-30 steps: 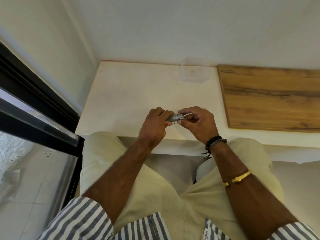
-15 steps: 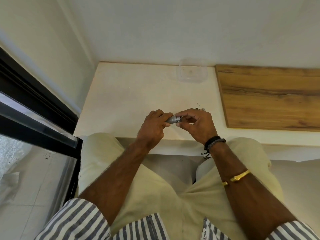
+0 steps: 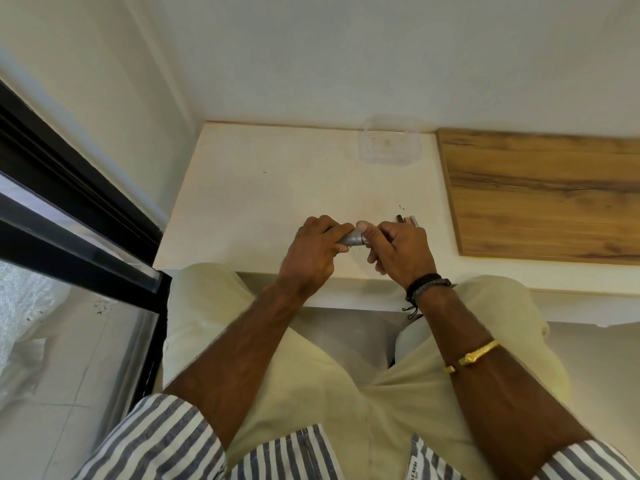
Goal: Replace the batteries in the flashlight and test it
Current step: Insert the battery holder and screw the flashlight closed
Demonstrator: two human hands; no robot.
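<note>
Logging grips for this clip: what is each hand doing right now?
Left hand: closed around the flashlight.
Right hand: closed at the flashlight's end; what it grips is hidden.

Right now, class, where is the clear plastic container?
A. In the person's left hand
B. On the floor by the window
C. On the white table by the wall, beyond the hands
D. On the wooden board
C: the clear plastic container sits on the white table against the wall, left of the wooden board.
</note>
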